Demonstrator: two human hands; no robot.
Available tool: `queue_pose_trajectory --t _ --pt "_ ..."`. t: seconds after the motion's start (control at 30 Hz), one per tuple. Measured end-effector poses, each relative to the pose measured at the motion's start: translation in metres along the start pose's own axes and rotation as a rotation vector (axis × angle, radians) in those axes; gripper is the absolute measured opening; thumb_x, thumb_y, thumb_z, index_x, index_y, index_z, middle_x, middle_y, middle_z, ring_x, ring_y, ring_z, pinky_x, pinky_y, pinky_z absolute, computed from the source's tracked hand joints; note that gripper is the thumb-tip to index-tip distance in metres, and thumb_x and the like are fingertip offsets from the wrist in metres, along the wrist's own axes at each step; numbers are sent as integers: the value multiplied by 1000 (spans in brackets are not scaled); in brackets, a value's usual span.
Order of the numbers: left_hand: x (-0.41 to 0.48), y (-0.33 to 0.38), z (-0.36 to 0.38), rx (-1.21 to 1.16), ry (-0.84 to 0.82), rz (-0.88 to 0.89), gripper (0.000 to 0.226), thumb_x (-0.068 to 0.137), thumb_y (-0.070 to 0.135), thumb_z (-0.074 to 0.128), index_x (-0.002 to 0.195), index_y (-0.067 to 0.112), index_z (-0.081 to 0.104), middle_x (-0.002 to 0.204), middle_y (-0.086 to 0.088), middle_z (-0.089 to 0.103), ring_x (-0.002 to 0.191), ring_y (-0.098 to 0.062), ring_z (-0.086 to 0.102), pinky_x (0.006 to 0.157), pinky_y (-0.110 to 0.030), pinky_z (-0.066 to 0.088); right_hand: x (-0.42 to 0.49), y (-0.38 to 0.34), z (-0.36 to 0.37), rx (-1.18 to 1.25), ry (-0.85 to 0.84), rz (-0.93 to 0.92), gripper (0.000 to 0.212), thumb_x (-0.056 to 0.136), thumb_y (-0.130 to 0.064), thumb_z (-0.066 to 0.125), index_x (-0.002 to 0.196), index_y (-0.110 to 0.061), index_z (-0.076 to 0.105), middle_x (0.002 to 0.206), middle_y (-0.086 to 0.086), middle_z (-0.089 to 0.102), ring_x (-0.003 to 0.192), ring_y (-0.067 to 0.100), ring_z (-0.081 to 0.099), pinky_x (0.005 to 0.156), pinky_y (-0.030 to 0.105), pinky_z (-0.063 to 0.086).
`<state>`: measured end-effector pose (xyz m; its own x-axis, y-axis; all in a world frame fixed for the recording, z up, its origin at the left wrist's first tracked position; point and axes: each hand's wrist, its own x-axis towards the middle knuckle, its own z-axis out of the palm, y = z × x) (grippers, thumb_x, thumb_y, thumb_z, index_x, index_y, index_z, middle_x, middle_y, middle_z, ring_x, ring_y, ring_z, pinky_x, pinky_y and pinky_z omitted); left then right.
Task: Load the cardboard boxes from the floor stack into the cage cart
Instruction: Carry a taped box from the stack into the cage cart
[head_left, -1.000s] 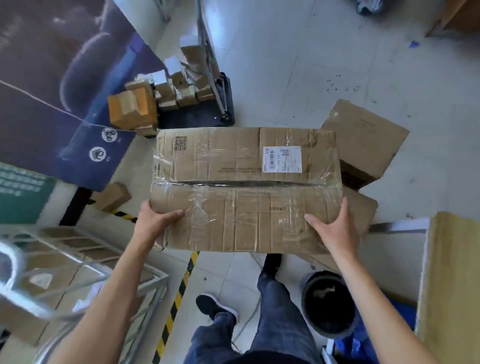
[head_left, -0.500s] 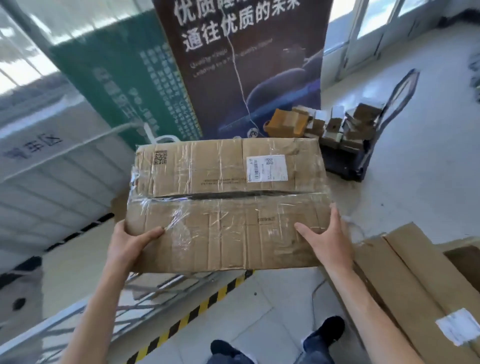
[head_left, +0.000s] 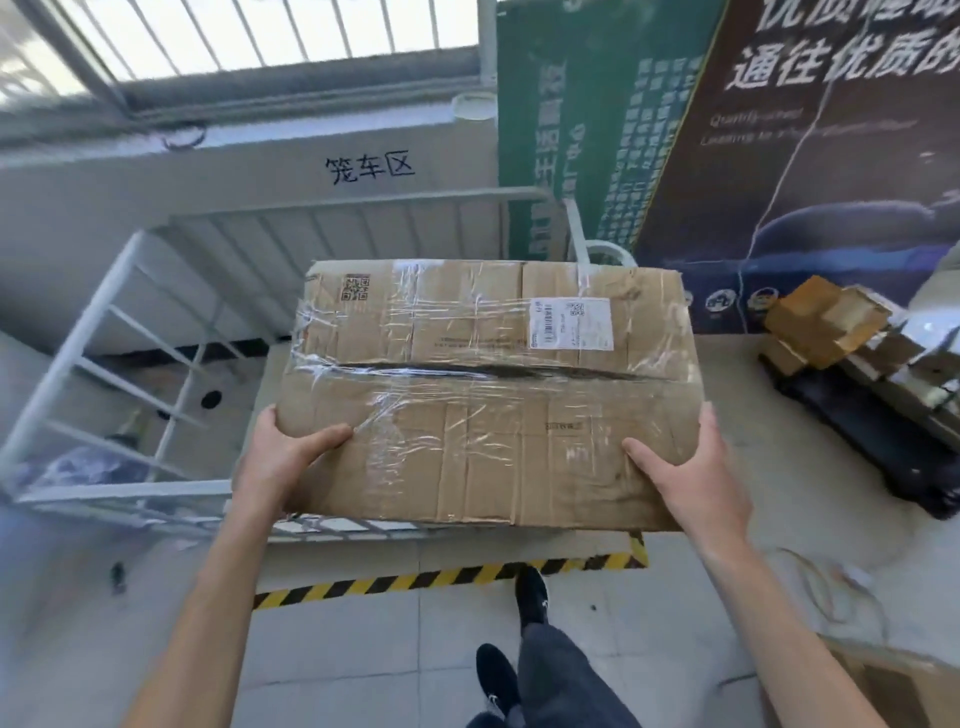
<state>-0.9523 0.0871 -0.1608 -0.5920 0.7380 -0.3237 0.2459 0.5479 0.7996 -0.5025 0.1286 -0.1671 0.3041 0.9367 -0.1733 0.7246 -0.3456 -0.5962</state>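
With the left hand (head_left: 283, 462) and right hand (head_left: 691, 478) each gripping a near corner of the taped cardboard box (head_left: 488, 395), held flat in the air by the near rail of the cage cart (head_left: 75, 343), best carry it level over that rail, then lower it inside squarely.

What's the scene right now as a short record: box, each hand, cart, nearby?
box: cardboard box, clear-taped, white shipping label on top, held in the air
left hand: grips the box's near left corner, thumb on top
right hand: grips the box's near right corner, thumb on top
cart: white cage cart ahead, box not yet in it
nearby: hazard tape on floor; small boxes on trolley at right
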Motion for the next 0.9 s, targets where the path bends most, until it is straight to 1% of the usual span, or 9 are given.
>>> queue_pose_trajectory --t 0.03,0.13,0.2,0.3,0.33,0.47,0.57,0.7,0.9 --pt "8 -4 -12 -8 20 -12 109 35 63 90 128 23 49 113 2 63 100 -20 62 81 -44 55 5 -15 11 4 -17 -21 115 66 -86 61 156 -33 13 149 3 44 132 28 47 91 50 48" --pt "40 -11 -45 -26 65 -41 109 33 65 91 125 25 50 112 3 63 98 -17 62 75 -40 55 23 -58 46 26 -65 -68 113 65 -88 61 154 -37 13 143 2 47 125 27 52 86 48 49" --pt "66 -12 -66 -22 100 -45 112 28 70 91 124 26 50 109 6 64 97 -17 64 75 -41 56 37 -86 73 42 -80 -103 114 63 -90 59 154 -39 13 144 2 46 127 28 52 90 52 50" --pt "107 -13 -97 -12 168 -81 116 25 72 90 125 26 53 108 7 67 97 -18 66 81 -43 57 62 -131 113 64 -140 -144 117 62 -92 58 155 -37 13 153 2 39 136 29 44 100 57 45" --pt "119 -13 -107 1 187 -90 115 25 72 90 124 26 53 109 7 67 97 -17 66 80 -42 57 68 -145 126 66 -165 -145 117 62 -91 59 155 -36 13 154 2 38 137 30 43 101 56 45" --pt "167 -15 -147 -4 237 -120 110 26 72 91 120 33 49 106 12 65 94 -11 65 65 -29 51 84 -197 175 71 -236 -154 116 65 -87 62 156 -35 13 153 4 37 134 29 45 99 49 46" --pt "198 -27 -170 -5 261 -133 110 28 71 92 121 32 49 107 11 65 95 -12 65 65 -29 52 88 -227 209 103 -271 -168 114 69 -80 67 158 -31 14 151 5 39 133 27 46 101 45 44" --pt "239 -56 -195 -4 250 -174 113 29 67 93 125 21 55 110 5 69 95 -17 68 68 -33 55 86 -260 259 79 -313 -141 114 69 -79 67 158 -31 14 154 3 36 134 27 45 102 46 44" --pt "317 -122 -237 -5 165 -243 106 28 62 91 118 16 60 102 2 72 89 -14 70 67 -31 55 51 -304 352 -39 -342 -76 116 70 -82 63 158 -30 8 154 5 36 137 27 42 106 47 43"
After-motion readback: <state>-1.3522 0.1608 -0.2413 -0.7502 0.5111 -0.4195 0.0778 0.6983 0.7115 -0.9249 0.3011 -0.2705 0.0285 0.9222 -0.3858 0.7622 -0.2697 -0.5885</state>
